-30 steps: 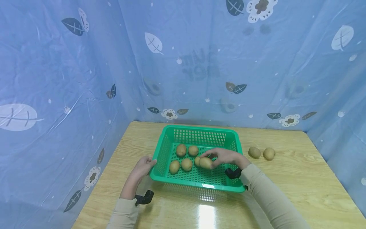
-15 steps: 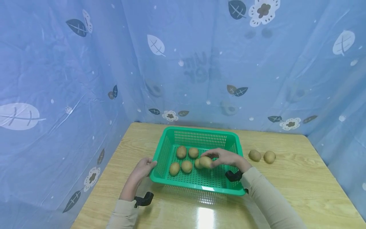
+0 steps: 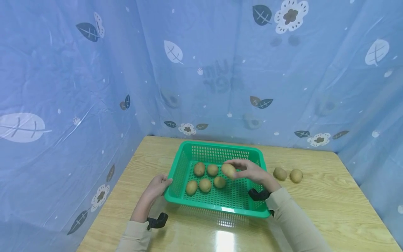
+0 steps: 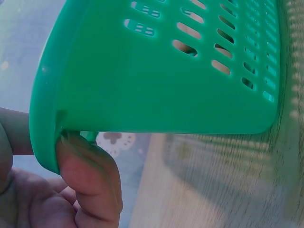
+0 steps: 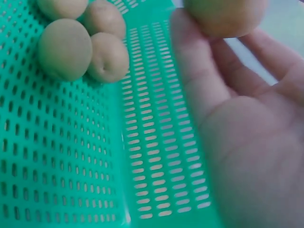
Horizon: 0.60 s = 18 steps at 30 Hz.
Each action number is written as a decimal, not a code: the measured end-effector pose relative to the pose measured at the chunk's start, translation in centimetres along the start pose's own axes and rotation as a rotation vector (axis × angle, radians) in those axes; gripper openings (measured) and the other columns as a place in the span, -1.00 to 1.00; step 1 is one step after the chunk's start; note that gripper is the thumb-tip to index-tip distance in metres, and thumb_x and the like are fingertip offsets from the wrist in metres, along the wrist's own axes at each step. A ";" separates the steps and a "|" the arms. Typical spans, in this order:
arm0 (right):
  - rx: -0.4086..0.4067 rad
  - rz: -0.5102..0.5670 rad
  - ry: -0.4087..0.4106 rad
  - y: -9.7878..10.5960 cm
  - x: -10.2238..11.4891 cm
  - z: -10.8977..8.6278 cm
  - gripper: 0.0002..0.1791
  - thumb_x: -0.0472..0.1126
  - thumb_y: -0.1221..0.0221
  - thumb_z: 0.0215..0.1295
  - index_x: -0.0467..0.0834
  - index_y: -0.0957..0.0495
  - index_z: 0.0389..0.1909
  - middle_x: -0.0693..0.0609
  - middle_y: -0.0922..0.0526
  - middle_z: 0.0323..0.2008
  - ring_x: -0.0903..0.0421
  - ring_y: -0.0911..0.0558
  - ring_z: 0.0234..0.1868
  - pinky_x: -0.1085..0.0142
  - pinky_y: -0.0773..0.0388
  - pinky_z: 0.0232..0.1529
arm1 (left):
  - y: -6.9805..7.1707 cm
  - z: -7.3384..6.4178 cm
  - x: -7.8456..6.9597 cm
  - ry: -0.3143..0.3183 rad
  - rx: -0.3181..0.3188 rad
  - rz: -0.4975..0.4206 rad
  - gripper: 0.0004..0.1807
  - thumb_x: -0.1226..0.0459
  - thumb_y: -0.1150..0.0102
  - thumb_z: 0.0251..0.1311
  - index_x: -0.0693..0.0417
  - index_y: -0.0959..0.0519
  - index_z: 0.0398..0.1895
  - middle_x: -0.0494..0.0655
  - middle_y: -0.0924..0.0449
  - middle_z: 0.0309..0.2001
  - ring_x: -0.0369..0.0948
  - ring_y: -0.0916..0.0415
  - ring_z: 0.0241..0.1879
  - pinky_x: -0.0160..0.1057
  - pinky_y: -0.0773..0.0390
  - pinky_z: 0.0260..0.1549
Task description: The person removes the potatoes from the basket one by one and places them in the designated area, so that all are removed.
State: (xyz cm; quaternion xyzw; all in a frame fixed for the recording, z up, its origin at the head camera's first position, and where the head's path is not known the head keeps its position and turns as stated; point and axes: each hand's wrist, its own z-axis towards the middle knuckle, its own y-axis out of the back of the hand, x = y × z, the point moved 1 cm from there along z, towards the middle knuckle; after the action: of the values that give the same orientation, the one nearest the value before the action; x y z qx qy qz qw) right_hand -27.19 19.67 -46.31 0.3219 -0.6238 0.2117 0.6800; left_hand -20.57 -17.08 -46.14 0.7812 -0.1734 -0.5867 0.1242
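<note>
A green plastic basket (image 3: pixel 220 208) with slotted walls stands on the table, several potatoes (image 3: pixel 205 185) lying in its left and middle part. My left hand (image 3: pixel 156 187) grips the basket's rim at the left side; in the left wrist view the fingers (image 4: pixel 92 180) curl under the rim's corner. Above the basket's floor, my right hand (image 3: pixel 250 171) holds one potato (image 3: pixel 228 170) between thumb and fingertips. That held potato (image 5: pixel 225 14) shows at the top of the right wrist view, with basket potatoes (image 5: pixel 65 50) to its left.
Two more potatoes (image 3: pixel 296 175) rest on the wooden table (image 3: pixel 327 210) to the right of the basket. A blue patterned curtain (image 3: pixel 201 87) hangs behind the table and along its sides.
My right hand has lifted its potato up and slightly right, uncovering a potato below it in the basket. The left hand keeps its grip on the rim.
</note>
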 end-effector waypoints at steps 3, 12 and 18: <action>-0.019 0.081 0.048 0.2 0.1 -0.4 -0.41 -0.38 -0.10 0.30 -0.35 -0.20 0.34 0.00 -0.48 0.17 0.16 -0.50 0.14 0.26 -0.49 0.06 | 0.0 0.0 0.0 -0.003 0.003 -0.002 -0.67 0.26 0.08 0.40 0.43 -0.41 -0.03 0.16 -0.55 -0.25 -0.16 -0.54 -0.33 -0.25 -0.54 -0.34; -0.061 0.137 0.131 0.2 0.5 -1.4 -0.41 -0.40 -0.07 0.32 -0.38 -0.16 0.34 0.10 -0.47 0.18 0.16 -0.50 0.15 0.28 -0.52 0.04 | 0.1 -0.3 0.1 -0.006 0.010 -0.006 -0.65 0.25 0.09 0.40 0.45 -0.39 -0.03 0.20 -0.54 -0.23 -0.15 -0.56 -0.32 -0.22 -0.56 -0.33; -0.081 0.165 0.175 0.6 1.5 -2.2 -0.42 -0.44 -0.05 0.31 -0.36 -0.18 0.34 0.09 -0.47 0.19 0.16 -0.51 0.13 0.29 -0.54 0.00 | 0.0 -0.2 0.0 -0.010 0.007 -0.015 -0.68 0.26 0.08 0.40 0.43 -0.41 -0.05 0.17 -0.55 -0.25 -0.16 -0.55 -0.35 -0.24 -0.54 -0.35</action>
State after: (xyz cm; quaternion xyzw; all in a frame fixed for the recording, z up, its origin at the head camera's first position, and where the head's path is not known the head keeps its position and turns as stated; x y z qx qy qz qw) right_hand -25.89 21.46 -44.77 0.2221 -0.5946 0.2690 0.7244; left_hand -20.42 -17.11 -46.07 0.7802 -0.1702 -0.5907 0.1161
